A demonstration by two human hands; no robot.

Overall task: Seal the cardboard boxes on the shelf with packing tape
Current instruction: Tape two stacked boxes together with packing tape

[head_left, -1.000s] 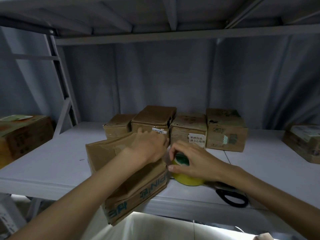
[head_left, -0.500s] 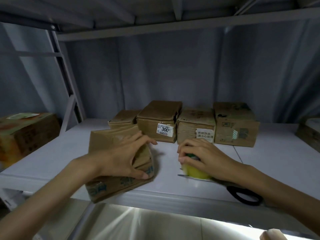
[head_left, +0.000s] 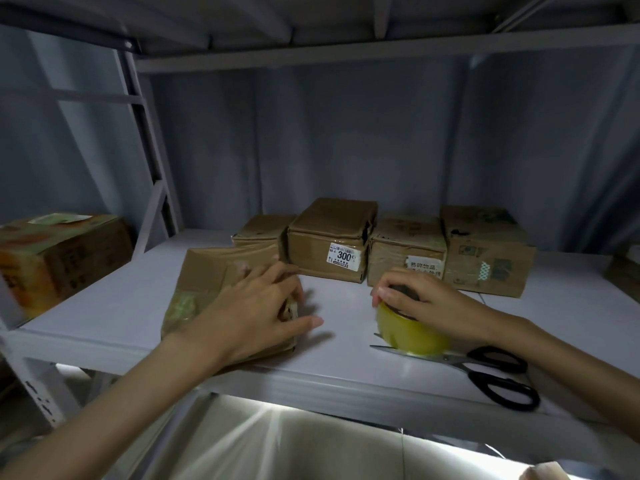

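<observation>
Cardboard box [head_left: 221,289] near the shelf [head_left: 346,372] front edge looks light, crushable; left hand [head_left: 256,313] lies flat across it, fingers straight. Right hand [head_left: 419,299] curls over the slick tape roll [head_left: 412,330], best gripped by its rim, atop scissors [head_left: 491,372]

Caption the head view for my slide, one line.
Left hand steadies a cardboard box on the shelf while right hand grips the tape roll beside scissors.

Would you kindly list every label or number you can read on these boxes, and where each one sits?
"300": white sticker on the second box in the back row; its smaller print is too small.
"易碎物品": white label on the third box; the line below is partly hidden.
Printing on the left-hand carton and green marks on the rightmost box: blurred.
</observation>
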